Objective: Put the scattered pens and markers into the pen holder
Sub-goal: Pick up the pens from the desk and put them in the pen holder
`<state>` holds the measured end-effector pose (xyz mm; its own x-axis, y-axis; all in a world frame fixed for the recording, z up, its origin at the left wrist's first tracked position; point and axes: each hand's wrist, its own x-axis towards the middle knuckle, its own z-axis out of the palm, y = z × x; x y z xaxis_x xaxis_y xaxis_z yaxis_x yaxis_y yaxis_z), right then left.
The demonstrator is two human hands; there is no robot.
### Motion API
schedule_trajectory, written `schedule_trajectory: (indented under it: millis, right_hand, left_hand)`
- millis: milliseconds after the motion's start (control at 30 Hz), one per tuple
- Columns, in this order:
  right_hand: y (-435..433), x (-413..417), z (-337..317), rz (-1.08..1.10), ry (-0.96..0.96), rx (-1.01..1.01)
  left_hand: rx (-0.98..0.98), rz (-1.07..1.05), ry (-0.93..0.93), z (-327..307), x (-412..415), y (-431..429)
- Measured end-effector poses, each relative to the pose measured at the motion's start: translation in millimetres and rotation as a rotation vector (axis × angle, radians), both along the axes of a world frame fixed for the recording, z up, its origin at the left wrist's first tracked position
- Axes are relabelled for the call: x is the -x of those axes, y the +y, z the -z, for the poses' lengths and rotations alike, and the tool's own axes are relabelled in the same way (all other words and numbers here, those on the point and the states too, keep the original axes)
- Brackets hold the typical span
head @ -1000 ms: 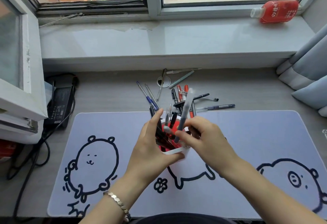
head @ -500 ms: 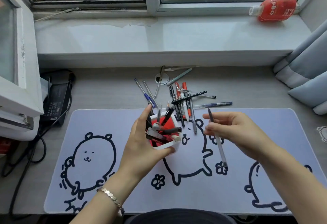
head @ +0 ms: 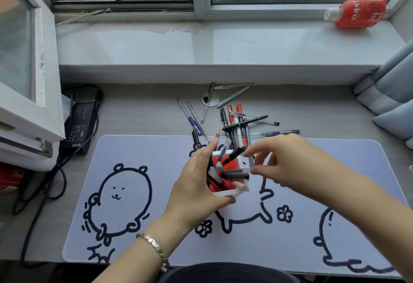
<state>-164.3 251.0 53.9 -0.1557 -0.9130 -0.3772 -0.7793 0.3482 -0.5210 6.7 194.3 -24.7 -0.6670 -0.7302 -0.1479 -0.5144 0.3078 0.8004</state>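
Observation:
The pen holder (head: 224, 192), white outside and red inside, stands tilted on the desk mat (head: 138, 148) with several pens (head: 234, 174) sticking out of it. My left hand (head: 196, 184) grips it from the left side. My right hand (head: 281, 162) is blurred, its thumb and forefinger curled next to the holder's right rim. Whether a pen is in those fingers is hidden. Several scattered pens and markers (head: 237, 124) lie just behind the holder, partly on the mat's far edge. A blue pen (head: 190, 117) lies to their left, another (head: 274, 133) to their right.
A black power adapter (head: 78, 124) and cables lie at the left of the desk. A red bottle (head: 357, 13) lies on the windowsill. An open window frame (head: 29, 113) juts in at the left, and curtains (head: 388, 90) hang at the right.
My right hand, which had swung out to the right with a grey pen, has come back to the holder's right rim. My left hand has kept its grip on the holder.

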Motion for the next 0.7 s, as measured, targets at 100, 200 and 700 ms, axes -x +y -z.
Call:
schedule_trajectory:
  millis: [100,200,700]
  right_hand:
    - [-5,-5,2,-0.056,0.060,0.108]
    - [3,-6,16,-0.011,-0.119,0.410]
    - [-3,20,83,0.208,-0.070,0.717]
  left_hand:
    - [0.004,0.022,0.011,0,2,3]
    - [0.006,-0.006,0.031,-2,2,7]
    - [-0.120,-0.168,0.129,-2,17,-11]
